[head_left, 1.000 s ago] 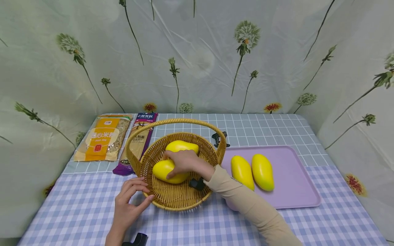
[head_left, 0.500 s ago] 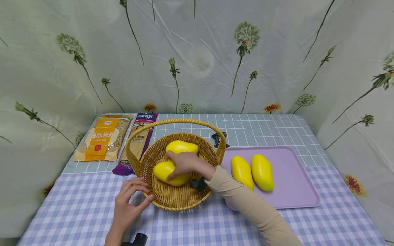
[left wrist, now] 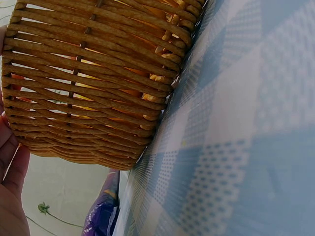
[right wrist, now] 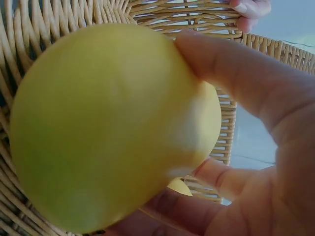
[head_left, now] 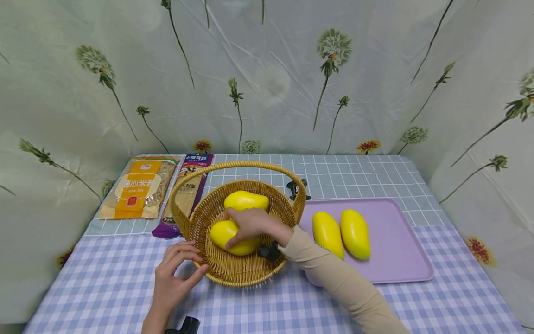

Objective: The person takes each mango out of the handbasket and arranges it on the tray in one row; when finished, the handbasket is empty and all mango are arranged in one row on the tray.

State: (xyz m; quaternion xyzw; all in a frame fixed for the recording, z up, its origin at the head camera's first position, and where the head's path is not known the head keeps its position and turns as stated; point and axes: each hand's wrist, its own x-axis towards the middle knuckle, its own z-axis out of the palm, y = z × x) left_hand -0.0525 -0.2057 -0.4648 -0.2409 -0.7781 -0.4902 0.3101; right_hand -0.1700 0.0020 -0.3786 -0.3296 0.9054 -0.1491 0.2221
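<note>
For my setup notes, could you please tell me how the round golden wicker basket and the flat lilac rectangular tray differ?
The round golden wicker basket is deep and woven, while the flat lilac rectangular tray is shallow and smooth. The basket has an arched handle; the tray shows none. Two yellow mangoes show in each.

The basket (head_left: 238, 272) is of woven wicker, rough with slight gloss. The mangoes (head_left: 223, 234) look smooth, softly shining. The tray (head_left: 396, 255) seems smooth plastic, rather matt.
</note>
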